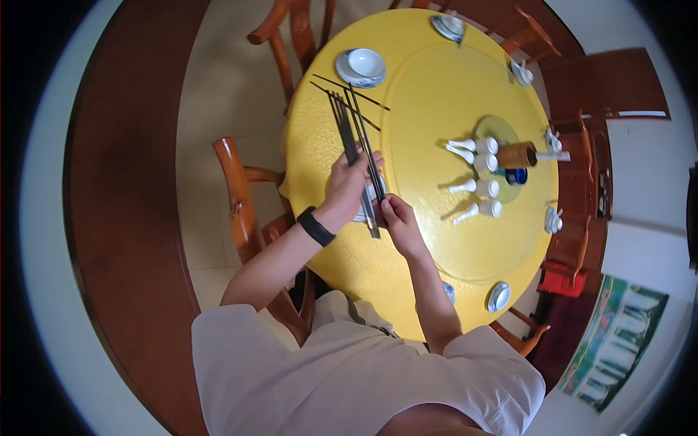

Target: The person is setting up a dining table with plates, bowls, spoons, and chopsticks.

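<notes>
A bundle of dark chopsticks (347, 129) lies in my left hand (350, 179), which has a black band at its wrist. My right hand (402, 224) pinches a few more dark chopsticks (362, 124) near their lower ends, close beside the bundle. Beneath both hands, a pale plate (360, 213) on the yellow-covered round table (338, 261) is mostly hidden. Two loose chopsticks (362, 98) rest on the cloth beyond my left hand. Past their ends stands a white bowl (366, 62) on a blue-patterned plate (349, 79).
White cups (487, 188) and white spoons (462, 186) stand on the turntable (420, 229), near a brown cylindrical container (515, 155) and a blue object (516, 175). Other place settings (499, 297) line the table's rim. Wooden chairs (242, 201) surround it, one close on my left.
</notes>
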Tool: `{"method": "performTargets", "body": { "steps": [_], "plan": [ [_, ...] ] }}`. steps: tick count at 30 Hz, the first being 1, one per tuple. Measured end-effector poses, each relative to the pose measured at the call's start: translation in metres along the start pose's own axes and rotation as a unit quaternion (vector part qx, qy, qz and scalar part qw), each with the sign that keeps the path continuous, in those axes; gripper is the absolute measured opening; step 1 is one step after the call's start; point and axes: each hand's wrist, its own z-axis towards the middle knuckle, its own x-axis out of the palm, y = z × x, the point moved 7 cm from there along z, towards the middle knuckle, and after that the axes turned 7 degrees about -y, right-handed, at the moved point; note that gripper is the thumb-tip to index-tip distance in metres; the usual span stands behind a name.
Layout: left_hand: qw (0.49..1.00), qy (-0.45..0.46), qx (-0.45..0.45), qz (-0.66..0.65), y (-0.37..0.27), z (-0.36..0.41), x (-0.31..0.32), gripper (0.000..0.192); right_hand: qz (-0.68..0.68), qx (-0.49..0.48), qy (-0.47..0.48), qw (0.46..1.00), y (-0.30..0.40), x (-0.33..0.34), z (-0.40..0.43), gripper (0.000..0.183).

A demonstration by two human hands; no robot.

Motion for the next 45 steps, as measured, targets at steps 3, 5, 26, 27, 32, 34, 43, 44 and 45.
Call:
{"method": "performTargets", "body": {
  "steps": [3, 5, 26, 27, 32, 34, 43, 44, 45],
  "plan": [
    [0.996, 0.008, 0.055, 0.063, -0.004, 0.005, 0.0, 0.03, -0.2, -0.169, -0.13, 0.956, -0.011, -0.045, -0.02, 0.017],
    [0.994, -0.059, 0.071, 0.052, -0.007, 0.019, -0.016, 0.02, -0.303, -0.177, -0.174, 0.92, -0.041, -0.076, -0.037, 0.014],
    [0.956, 0.129, -0.115, 0.237, 0.105, 0.027, -0.03, 0.035, -0.262, -0.077, -0.173, 0.946, -0.134, -0.072, -0.045, 0.04],
    [0.947, 0.157, -0.132, 0.248, 0.12, 0.012, -0.021, 0.036, -0.014, 0.02, -0.051, 0.998, -0.146, -0.053, -0.047, 0.045],
    [0.908, 0.238, -0.146, 0.311, 0.186, -0.056, 0.001, 0.035, 0.196, -0.021, -0.031, 0.98, -0.133, -0.044, -0.101, 0.038],
    [0.895, 0.27, -0.156, 0.318, 0.203, -0.076, -0.002, 0.042, 0.194, 0.002, -0.014, 0.981, -0.152, -0.057, -0.124, 0.038],
    [0.864, 0.291, -0.222, 0.346, 0.248, -0.152, -0.042, 0.048, -0.119, -0.035, -0.062, 0.99, -0.212, -0.126, -0.202, 0.021],
    [0.851, 0.294, -0.229, 0.371, 0.25, -0.155, -0.047, 0.046, -0.202, -0.039, -0.07, 0.976, -0.209, -0.131, -0.213, 0.025],
    [0.838, 0.298, -0.234, 0.393, 0.254, -0.158, -0.05, 0.043, -0.205, -0.066, -0.094, 0.972, -0.212, -0.137, -0.217, 0.03]
  ]
}}
